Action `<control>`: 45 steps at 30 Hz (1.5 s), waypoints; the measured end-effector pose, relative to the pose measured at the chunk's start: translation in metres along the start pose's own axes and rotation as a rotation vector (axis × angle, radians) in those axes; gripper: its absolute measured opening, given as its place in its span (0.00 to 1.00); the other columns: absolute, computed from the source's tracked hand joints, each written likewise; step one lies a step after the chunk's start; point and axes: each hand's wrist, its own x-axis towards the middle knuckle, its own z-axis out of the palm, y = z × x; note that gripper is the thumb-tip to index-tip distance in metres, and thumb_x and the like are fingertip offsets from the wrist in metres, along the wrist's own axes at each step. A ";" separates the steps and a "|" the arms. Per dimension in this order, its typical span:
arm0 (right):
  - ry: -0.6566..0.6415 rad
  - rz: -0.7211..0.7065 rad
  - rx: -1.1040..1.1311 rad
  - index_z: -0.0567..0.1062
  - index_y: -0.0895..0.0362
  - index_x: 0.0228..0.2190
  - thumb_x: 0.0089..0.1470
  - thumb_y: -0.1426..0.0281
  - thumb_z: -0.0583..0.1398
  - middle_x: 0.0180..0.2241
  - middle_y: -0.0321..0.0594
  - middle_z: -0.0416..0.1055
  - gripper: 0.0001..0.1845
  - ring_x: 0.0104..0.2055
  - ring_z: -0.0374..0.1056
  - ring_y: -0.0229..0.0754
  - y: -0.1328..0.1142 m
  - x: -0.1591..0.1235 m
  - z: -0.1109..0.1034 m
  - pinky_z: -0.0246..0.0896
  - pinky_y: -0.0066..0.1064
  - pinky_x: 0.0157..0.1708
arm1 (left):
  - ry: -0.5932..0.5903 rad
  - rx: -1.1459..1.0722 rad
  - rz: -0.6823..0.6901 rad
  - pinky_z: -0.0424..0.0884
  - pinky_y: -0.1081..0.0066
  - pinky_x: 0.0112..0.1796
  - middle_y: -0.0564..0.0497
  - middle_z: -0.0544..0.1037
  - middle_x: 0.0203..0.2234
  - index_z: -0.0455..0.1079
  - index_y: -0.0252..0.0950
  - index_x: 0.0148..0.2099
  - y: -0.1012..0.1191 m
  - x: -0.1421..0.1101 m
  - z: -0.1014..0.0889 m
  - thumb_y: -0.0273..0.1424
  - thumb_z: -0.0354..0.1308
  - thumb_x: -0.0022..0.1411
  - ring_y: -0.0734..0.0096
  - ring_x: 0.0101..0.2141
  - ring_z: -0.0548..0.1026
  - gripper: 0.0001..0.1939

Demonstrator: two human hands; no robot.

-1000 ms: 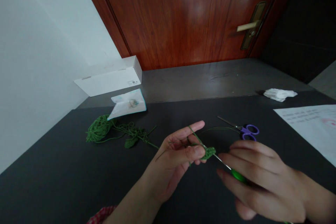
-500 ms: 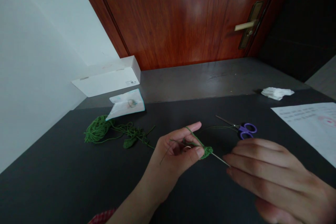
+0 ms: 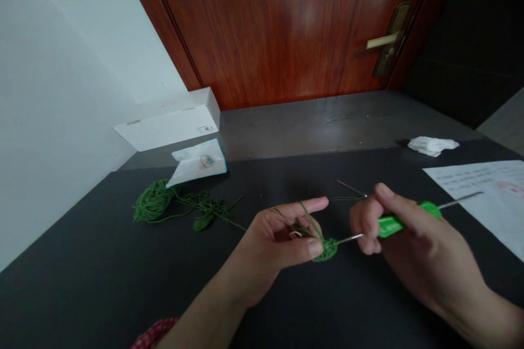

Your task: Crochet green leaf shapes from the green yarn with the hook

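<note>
My left hand [image 3: 282, 240] pinches a small green crochet piece [image 3: 326, 250] between thumb and fingers, its index finger stretched out with green yarn running over it. My right hand [image 3: 421, 253] is closed around the bright green handle of a crochet hook [image 3: 392, 226]. The hook's thin metal shaft reaches left to the edge of the crochet piece; a second metal end sticks out at the right. Whether its tip is inside a stitch I cannot tell. Behind my right hand, the scissors [image 3: 351, 188] show only a blade, their handles hidden.
At the left lie a green yarn ball [image 3: 152, 203], tangled yarn and a small green crocheted leaf shape [image 3: 202, 222]. Behind them are a clear-white packet [image 3: 198, 162] and a white box [image 3: 172, 125]. A crumpled tissue [image 3: 433, 145] and a printed sheet [image 3: 487, 191] lie right.
My right hand has turned over, bringing the green hook handle into view and covering the scissors' purple handles. My left hand and the crochet piece have shifted slightly right and down.
</note>
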 end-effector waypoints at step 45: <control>-0.275 -1.228 -1.495 0.74 0.52 0.25 0.62 0.64 0.57 0.29 0.41 0.77 0.14 0.32 0.67 0.44 0.026 -0.010 0.000 0.57 0.42 0.43 | 0.173 0.053 -0.075 0.63 0.76 0.36 0.58 0.73 0.25 0.76 0.41 0.51 -0.001 -0.001 0.009 0.24 0.70 0.48 0.80 0.28 0.68 0.26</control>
